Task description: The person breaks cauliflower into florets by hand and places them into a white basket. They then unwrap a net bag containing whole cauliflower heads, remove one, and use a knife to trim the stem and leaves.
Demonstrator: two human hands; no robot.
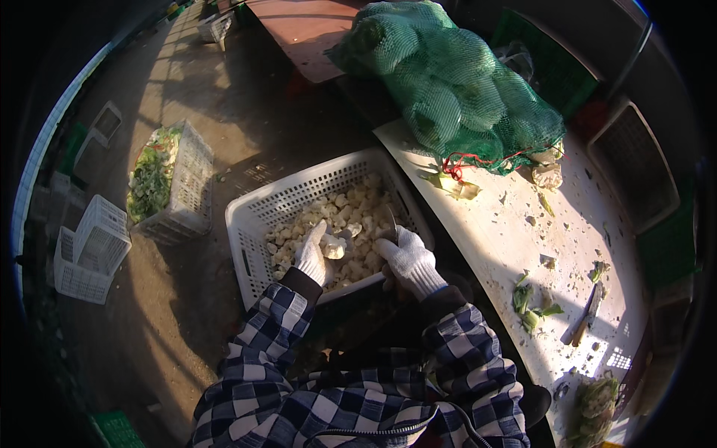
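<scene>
Over a white perforated plastic crate (238, 224) I work with both hands in white knit gloves. Cauliflower florets (358, 204) cover the crate's bottom. My left hand (315, 255) grips a piece of cauliflower (334, 247), its thumb along the top. In my right hand (409, 257) is a knife, its blade (392, 219) pointing up and away from me; the fist hides the handle. The two hands are apart, with loose florets between and below them.
On the white table (482, 224) at right lie a green mesh sack (454, 84) of cauliflower, leaf scraps (529, 308), a second knife (585, 322) and a cauliflower head (596, 403). A crate of leaf trimmings (190, 185) and stacked white crates (92, 252) stand on the floor at left.
</scene>
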